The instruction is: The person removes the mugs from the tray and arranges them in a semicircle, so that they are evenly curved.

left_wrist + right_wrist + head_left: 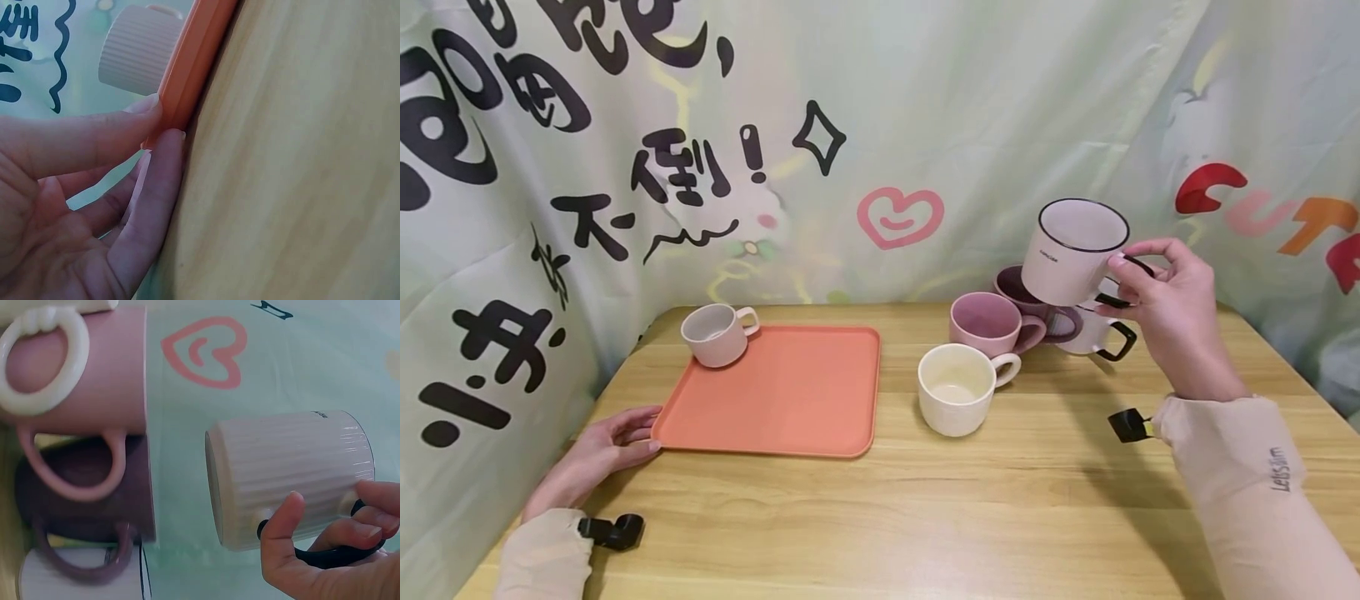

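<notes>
L hand [601, 454] flat on table [1000, 517], fingers straight, pressed vs near-left corner of orange tray [775, 396], likely steadying it; grasps nothing. 1 beige mug [715, 333] on tray's far-left corner. Mid-table: cream mug [958, 387], pink mug [988, 323], purple mug [1018, 287], white black-handled mug [1101, 333]. R hand [1172, 312] pinches handle of black-rimmed white mug [1071, 250], held aloft above cluster. 6 mugs, 1 tray.

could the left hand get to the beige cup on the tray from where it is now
Probably yes. The left hand rests at the orange tray's near corner, holding nothing, and the beige cup stands on the tray's far left corner with only bare tray surface between them.
</notes>
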`<action>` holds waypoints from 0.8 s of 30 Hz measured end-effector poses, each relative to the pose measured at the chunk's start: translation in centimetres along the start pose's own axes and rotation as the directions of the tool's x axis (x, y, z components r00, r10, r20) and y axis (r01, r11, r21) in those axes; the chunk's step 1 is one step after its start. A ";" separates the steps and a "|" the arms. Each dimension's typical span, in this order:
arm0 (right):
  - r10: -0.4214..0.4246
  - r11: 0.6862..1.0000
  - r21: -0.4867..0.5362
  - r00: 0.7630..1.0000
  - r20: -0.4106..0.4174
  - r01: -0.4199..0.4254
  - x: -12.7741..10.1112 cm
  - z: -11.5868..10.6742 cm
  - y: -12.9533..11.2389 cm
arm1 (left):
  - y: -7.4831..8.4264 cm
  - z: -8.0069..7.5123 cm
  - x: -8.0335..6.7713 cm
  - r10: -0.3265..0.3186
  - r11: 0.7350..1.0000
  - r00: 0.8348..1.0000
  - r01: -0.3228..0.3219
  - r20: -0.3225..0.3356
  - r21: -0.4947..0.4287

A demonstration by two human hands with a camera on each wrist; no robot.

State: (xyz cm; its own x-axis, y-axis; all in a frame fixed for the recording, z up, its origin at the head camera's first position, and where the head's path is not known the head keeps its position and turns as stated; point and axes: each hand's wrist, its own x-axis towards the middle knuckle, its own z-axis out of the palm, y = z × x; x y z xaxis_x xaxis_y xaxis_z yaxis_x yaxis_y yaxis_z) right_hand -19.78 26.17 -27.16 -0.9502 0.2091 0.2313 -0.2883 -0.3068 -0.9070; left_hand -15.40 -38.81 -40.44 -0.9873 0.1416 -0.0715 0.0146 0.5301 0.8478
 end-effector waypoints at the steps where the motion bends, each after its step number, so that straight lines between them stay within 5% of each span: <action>1: 0.001 1.000 0.013 1.000 -0.001 -0.001 0.0 -0.2 0.0 | 0.1 0.0 0.0 -0.001 1.000 1.000 0.001 -0.001 -0.006; 24: -0.010 0.998 -0.060 0.994 -0.107 0.004 -1.3 -4.8 -0.9 | 0.0 0.0 -0.1 -0.013 1.000 1.000 0.013 -0.005 -0.001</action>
State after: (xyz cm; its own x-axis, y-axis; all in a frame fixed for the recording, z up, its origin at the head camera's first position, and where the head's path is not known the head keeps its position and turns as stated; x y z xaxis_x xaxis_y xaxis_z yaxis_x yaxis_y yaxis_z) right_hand -17.71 30.67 -28.37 -0.9290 0.3105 0.2015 -0.2843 -0.2498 -0.9256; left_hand -15.31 -38.81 -40.48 -0.9883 0.1303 -0.0798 0.0016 0.5310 0.8474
